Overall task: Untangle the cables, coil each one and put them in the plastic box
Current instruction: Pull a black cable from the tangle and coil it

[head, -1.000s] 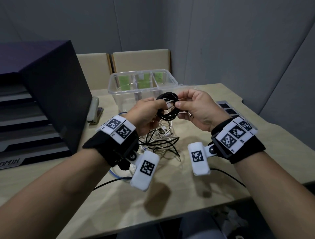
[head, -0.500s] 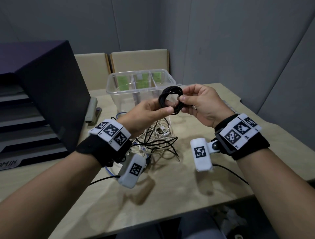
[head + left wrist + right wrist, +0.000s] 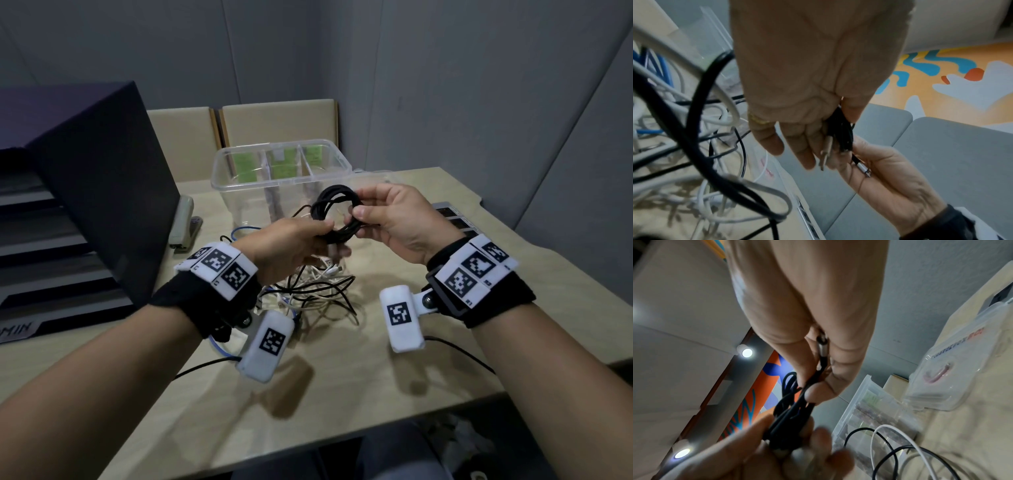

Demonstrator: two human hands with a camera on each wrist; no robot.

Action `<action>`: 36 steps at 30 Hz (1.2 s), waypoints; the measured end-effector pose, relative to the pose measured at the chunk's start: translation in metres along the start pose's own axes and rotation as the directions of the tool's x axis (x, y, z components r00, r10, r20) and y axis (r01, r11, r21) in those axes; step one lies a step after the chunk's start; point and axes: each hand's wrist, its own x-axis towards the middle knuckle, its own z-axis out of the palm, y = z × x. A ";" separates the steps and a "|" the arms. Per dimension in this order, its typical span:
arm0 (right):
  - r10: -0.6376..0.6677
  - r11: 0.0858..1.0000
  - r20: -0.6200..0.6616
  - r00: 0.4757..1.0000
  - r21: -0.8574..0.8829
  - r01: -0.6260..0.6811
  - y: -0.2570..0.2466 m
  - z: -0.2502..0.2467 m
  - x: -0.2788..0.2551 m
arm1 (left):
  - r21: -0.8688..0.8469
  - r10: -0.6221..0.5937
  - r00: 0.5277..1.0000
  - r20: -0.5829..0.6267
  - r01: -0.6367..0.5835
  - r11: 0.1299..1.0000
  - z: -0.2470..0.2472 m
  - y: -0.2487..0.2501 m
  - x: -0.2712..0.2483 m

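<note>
A coiled black cable [image 3: 334, 214] hangs in the air in front of the clear plastic box [image 3: 239, 178]. My right hand [image 3: 394, 219] pinches the coil's right side between thumb and fingers [image 3: 816, 392], with a silver plug [image 3: 822, 344] against its palm. My left hand [image 3: 294, 246] pinches the coil's lower left; its wrist view shows the black strands [image 3: 842, 129] and a plug [image 3: 826, 154] between its fingers. A tangle of white, black and blue cables [image 3: 308, 291] lies on the table below both hands.
A dark drawer cabinet [image 3: 85, 205] stands at the left, with a stapler [image 3: 185, 222] beside it. A keypad-like dark device [image 3: 455, 219] lies behind my right hand. The box has dividers and green labels. The table's front edge [image 3: 308, 448] is near.
Both hands have risen slightly and shifted toward the box with the coil. My left hand moved from the coil's side to its lower part.
</note>
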 end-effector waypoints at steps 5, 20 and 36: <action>0.027 0.999 0.036 0.999 -0.025 -0.026 0.007 0.003 -0.001 | -0.181 0.086 0.969 -0.231 -0.130 0.975 0.003 -0.002 0.012; -0.052 0.892 -0.084 0.995 -0.453 0.008 0.014 -0.013 0.005 | 0.247 0.069 0.960 -0.273 0.001 0.969 0.009 -0.007 0.006; 0.276 0.948 0.050 0.960 0.149 -0.281 0.004 -0.008 -0.007 | 0.769 0.284 0.902 -0.326 0.078 0.635 -0.002 -0.008 0.018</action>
